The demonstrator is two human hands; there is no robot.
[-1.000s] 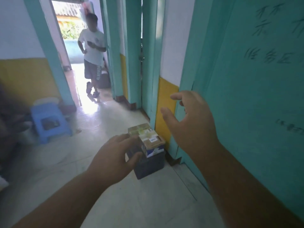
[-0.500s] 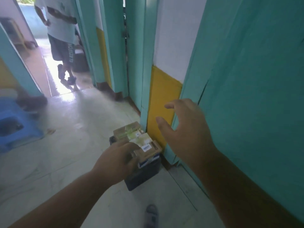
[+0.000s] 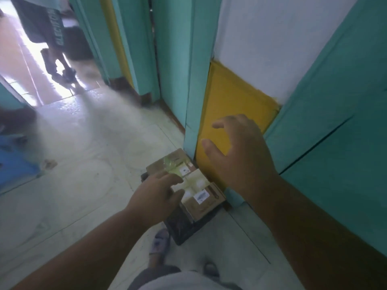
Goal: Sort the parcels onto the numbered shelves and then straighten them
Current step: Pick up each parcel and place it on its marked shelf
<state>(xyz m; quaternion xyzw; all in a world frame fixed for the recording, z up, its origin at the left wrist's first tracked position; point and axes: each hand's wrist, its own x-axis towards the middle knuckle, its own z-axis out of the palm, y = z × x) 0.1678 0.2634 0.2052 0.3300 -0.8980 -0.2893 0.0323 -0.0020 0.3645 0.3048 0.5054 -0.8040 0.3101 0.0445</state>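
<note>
Two taped cardboard parcels lie on a dark crate (image 3: 184,227) on the floor by the yellow-and-teal wall: a near parcel (image 3: 204,200) with white labels and a far parcel (image 3: 167,163) behind it. My left hand (image 3: 157,195) reaches over the near parcel's left edge with fingers loosely curled; whether it touches the parcel I cannot tell. Held above and to the right of the parcels, my right hand (image 3: 238,155) has its fingers spread and holds nothing.
A teal door (image 3: 339,126) stands close on the right. A person's legs (image 3: 54,53) stand in the bright doorway at the far left. A blue stool (image 3: 14,166) sits at the left edge. My sandalled foot (image 3: 160,240) is beside the crate.
The view has dropped and closed in on the parcels. Both hands have come lower toward them, the left now over the near parcel's edge.
</note>
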